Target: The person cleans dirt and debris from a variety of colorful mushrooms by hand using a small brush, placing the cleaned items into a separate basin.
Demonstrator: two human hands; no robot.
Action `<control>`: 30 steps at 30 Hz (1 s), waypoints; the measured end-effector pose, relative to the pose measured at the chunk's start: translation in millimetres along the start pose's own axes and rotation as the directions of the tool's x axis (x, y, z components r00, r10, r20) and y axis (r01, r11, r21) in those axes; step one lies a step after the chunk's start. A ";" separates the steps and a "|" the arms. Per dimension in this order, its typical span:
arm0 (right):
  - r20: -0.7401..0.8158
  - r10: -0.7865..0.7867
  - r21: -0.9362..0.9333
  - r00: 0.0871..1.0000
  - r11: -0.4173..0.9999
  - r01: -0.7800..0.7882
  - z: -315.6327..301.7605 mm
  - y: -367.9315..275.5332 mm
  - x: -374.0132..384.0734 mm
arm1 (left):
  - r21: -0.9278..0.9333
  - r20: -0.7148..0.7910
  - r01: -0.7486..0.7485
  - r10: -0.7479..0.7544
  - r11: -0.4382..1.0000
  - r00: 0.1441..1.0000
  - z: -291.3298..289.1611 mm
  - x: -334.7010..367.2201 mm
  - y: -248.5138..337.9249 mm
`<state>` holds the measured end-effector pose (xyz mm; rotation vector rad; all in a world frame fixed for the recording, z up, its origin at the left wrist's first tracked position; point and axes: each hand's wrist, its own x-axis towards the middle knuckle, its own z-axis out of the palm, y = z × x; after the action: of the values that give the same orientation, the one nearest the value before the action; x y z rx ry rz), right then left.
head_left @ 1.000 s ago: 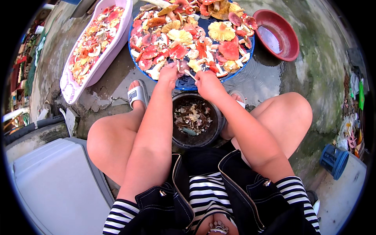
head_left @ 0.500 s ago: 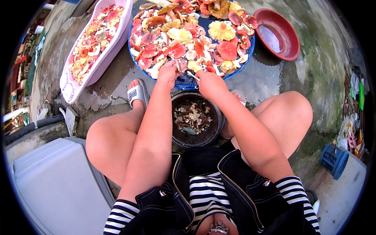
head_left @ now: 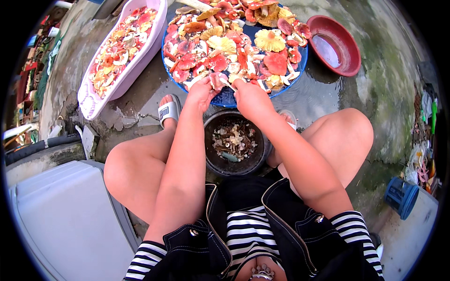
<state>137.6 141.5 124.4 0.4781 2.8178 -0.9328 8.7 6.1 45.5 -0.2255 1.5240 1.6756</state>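
My left hand point(head_left: 200, 95) is closed on a reddish mushroom point(head_left: 218, 80) at the near edge of a round blue tub point(head_left: 305, 55). My right hand point(head_left: 253, 99), also closed, grips a thin pale tool point(head_left: 227, 85) whose end meets the mushroom; its exact kind is too small to tell. Red, yellow and white mushrooms point(head_left: 276, 62) fill the tub, some gills up, with water at the near side. Below my hands, between my feet, stands a dark basin point(head_left: 209, 152) holding brownish and pale scraps point(head_left: 236, 140).
To the left lies a long pink tub point(head_left: 89, 105) full of mushroom pieces. A red basin point(head_left: 350, 61) with some liquid stands at the right. Nearer me are a grey box point(head_left: 70, 220) on the left and a blue bucket point(head_left: 401, 196) on the right. The concrete floor looks wet.
The view has shifted slightly, so the tubs sit a little further right and lower. The mushroom in my left hand shows more clearly, and the tool's end is against it.
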 end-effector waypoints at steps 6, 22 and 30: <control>-0.063 0.016 0.026 0.998 1.000 -0.014 11.5 6.0 -3.9 | -0.077 0.015 0.005 -0.004 0.997 1.000 9.1 -7.8 -6.8; -0.027 -0.013 0.051 1.000 0.999 0.015 -3.8 -5.9 -10.2 | -0.061 0.033 -0.008 0.010 0.998 0.999 8.1 -14.2 -10.8; -0.043 -0.014 0.154 0.999 0.988 0.021 0.0 -9.1 -10.2 | -0.140 0.061 -0.034 0.043 0.990 0.997 4.8 -17.0 -6.5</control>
<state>144.1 132.0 131.8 0.4974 2.8033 -1.1642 25.6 2.1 52.7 -0.2148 1.3739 1.8049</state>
